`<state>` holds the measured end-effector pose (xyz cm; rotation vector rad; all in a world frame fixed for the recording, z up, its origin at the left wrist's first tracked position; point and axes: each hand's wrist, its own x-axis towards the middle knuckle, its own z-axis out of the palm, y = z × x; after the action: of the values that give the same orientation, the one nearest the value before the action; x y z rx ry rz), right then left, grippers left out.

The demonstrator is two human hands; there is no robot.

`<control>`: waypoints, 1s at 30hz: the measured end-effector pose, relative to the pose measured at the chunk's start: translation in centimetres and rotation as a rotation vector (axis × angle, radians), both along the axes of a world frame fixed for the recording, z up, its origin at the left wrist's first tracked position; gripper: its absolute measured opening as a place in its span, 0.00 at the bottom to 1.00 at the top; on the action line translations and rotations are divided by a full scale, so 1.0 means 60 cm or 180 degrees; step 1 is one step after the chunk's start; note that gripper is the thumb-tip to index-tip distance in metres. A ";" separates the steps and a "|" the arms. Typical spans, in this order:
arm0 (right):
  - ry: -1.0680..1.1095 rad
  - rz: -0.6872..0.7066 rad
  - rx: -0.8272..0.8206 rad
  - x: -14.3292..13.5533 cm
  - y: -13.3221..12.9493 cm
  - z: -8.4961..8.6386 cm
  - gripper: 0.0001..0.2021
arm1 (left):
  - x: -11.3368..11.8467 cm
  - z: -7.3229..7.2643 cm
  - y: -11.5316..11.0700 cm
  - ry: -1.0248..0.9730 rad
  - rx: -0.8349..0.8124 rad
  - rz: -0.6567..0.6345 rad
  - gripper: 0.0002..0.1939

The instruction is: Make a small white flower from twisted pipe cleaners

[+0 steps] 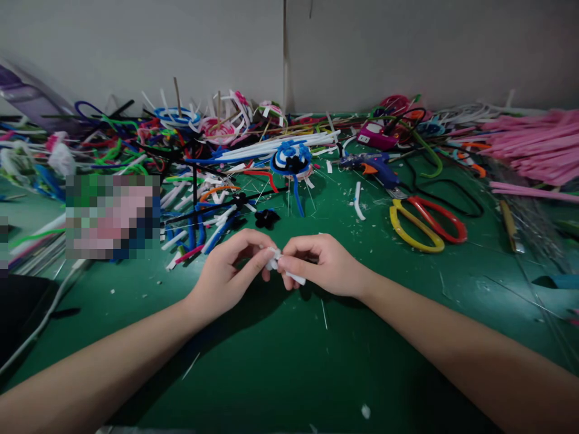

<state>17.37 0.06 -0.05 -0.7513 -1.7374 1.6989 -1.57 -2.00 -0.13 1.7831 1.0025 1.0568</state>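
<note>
Left hand (233, 268) and right hand (329, 266) pinch a white piece (273, 259) from nine and three o'clock, probably to steady it.

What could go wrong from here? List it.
The white piece is small and pinched between the left hand and right hand, so it could slip out. The scissors lie beyond the right arm; a reach that way might knock them. The glue gun lies close by and, if hot, could burn; whether it is on doesn't show.
</note>
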 end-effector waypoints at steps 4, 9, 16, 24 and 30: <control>0.0152 -0.0016 -0.0123 0.002 0.004 0.001 0.07 | 0.000 0.001 -0.001 -0.0042 -0.0081 0.0004 0.02; 0.0389 0.0266 -0.0310 0.002 0.008 0.008 0.13 | -0.001 -0.002 -0.001 -0.0204 0.0047 -0.0107 0.03; 0.0458 0.0497 -0.0826 0.002 0.011 0.012 0.09 | -0.001 -0.004 0.002 -0.0178 0.0424 -0.0219 0.08; 0.0501 0.0617 -0.0953 0.003 0.011 0.011 0.06 | -0.004 0.000 -0.001 0.0125 0.1058 -0.0280 0.10; 0.0521 0.0177 -0.0760 0.002 0.011 -0.001 0.05 | -0.001 -0.002 0.001 0.0071 0.0610 -0.0264 0.07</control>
<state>17.48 0.72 -0.11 -0.6502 -1.4744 1.9714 -1.62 -1.97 -0.23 1.9770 0.8563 1.1141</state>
